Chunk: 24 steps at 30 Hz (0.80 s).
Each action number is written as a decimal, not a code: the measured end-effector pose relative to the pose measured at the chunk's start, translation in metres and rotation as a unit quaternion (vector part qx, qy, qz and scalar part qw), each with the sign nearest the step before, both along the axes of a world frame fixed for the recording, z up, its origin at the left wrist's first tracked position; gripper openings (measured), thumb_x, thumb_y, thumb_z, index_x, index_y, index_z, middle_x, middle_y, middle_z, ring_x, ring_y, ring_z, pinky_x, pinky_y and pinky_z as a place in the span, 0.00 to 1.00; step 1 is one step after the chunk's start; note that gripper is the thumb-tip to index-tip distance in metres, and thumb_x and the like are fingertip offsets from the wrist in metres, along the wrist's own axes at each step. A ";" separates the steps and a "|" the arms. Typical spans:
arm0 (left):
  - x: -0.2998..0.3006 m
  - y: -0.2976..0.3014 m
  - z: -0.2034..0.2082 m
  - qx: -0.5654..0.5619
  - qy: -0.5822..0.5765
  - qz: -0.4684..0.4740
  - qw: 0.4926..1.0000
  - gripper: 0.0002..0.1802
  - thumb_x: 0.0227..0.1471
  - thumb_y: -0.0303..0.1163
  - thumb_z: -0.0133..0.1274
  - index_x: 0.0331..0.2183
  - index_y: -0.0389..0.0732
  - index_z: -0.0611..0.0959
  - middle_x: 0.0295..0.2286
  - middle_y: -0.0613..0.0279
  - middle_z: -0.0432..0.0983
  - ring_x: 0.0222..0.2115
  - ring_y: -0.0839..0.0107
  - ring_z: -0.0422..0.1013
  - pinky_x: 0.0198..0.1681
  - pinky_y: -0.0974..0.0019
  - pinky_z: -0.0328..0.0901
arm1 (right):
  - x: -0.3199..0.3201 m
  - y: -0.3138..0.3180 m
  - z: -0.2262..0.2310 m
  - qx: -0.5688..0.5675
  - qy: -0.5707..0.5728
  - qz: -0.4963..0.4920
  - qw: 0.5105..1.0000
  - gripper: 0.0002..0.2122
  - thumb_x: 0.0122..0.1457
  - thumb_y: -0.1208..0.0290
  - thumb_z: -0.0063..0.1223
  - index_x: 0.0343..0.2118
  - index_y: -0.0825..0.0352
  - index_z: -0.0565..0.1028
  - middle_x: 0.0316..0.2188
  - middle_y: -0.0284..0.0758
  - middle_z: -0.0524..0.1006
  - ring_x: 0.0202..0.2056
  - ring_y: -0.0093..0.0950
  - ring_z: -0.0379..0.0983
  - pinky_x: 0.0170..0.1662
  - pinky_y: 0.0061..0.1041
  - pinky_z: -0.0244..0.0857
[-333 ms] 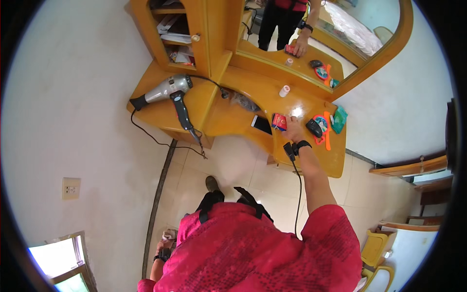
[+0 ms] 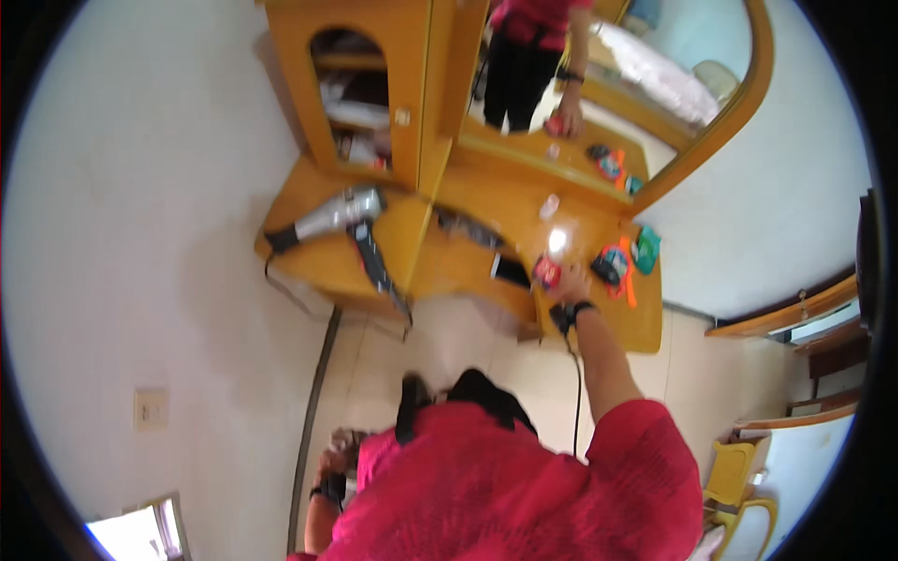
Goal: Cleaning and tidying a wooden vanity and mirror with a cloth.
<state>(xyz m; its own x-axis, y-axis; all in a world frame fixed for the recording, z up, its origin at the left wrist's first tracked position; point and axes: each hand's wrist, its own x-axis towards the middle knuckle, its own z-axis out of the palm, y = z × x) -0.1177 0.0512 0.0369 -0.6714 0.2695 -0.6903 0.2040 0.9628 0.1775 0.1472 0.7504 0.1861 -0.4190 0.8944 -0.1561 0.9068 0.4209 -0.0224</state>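
The right hand (image 2: pixel 572 282), the nearer, touches the small red box (image 2: pixel 545 271) at its ten o'clock on the dressing table (image 2: pixel 641 327); blur hides whether it grips. The left hand (image 2: pixel 333 462) clutches crumpled cloth (image 2: pixel 347 438).

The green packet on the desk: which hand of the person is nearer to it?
Right. The right hand is at the red packet, to the left of the green packet. The left hand is low by the person's side, away from the desk.
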 end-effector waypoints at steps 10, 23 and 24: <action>-0.016 0.070 -0.021 -0.003 0.047 -0.141 0.989 0.15 0.55 0.44 0.51 0.29 0.43 0.84 0.26 0.62 0.80 0.27 0.60 0.76 0.29 0.53 0.69 | 0.014 -0.015 -0.004 -0.009 0.066 0.022 0.998 0.33 0.36 0.53 0.66 0.44 0.70 0.70 0.41 0.52 0.73 0.44 0.49 0.70 0.49 0.43 0.66; -0.045 0.244 0.083 0.131 -0.024 -0.053 0.990 0.13 0.54 0.42 0.53 0.32 0.43 0.83 0.29 0.62 0.79 0.30 0.60 0.76 0.33 0.54 0.69 | -0.172 -0.017 -0.002 -0.275 0.087 0.244 0.926 0.38 0.40 0.50 0.65 0.53 0.67 0.68 0.47 0.51 0.70 0.51 0.47 0.67 0.52 0.41 0.66; -0.043 0.244 0.087 0.132 -0.027 -0.045 0.990 0.13 0.54 0.42 0.53 0.32 0.42 0.83 0.29 0.62 0.79 0.30 0.60 0.76 0.33 0.54 0.69 | -0.184 -0.012 -0.008 -0.228 0.062 0.234 0.943 0.37 0.40 0.52 0.65 0.53 0.65 0.68 0.49 0.50 0.69 0.52 0.47 0.66 0.52 0.41 0.66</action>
